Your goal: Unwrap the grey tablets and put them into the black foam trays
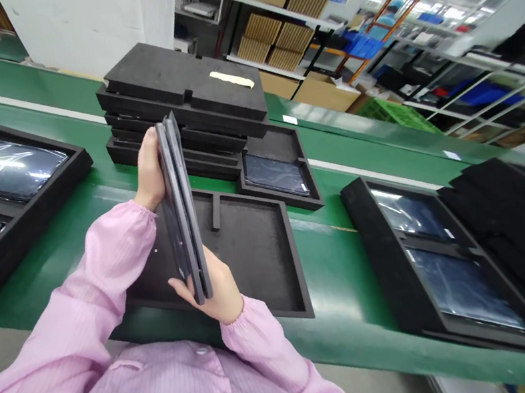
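Note:
Both my hands grip a pair of dark, flat tablets (181,204), held on edge one against the other above the bench. My left hand (150,169) is closed on their far part, from the left side. Nearer to me, my right hand (220,286) wraps their lower end, with the thumb on the left face and the fingers behind on the right. Beneath them lies a black foam tray (266,257) with a short divider; its bare floor shows to the right of the tablets, and my left arm and the tablets cover part of it.
Behind stands a stack of black foam trays (144,75) with a yellow strip on top. A tray holding a tablet (275,174) sits beside it. Film-covered tablets lie in trays at left (3,164) and right (461,287) on the green bench (328,266).

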A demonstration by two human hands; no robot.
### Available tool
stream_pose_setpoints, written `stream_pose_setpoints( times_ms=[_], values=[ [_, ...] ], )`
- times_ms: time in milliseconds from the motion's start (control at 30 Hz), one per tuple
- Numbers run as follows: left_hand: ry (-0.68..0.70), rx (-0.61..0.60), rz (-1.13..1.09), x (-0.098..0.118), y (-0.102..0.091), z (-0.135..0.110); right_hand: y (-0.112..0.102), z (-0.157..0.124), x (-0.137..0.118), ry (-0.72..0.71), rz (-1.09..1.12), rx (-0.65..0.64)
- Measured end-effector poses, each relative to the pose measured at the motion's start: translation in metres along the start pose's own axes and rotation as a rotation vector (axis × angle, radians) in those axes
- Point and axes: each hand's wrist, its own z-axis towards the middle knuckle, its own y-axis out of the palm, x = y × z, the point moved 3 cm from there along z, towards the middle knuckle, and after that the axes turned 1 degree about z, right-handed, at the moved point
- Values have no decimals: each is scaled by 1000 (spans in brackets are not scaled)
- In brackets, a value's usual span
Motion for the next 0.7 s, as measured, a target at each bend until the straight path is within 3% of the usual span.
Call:
stream_pose_setpoints(
  times_ms=[100, 200, 400, 700],
  values=[
    [107, -148, 74, 2, 1, -4, 6, 0, 15, -6, -44, -69],
    [162, -207, 127, 5, 2, -11, 0, -1, 16, -7, -61, -152],
    [148, -229, 209, 25, 9, -24, -21, -2, -5, 50, 88, -250],
    [32, -189, 181, 27, 18, -29, -24, -1, -9, 99, 176, -164]
  ],
)
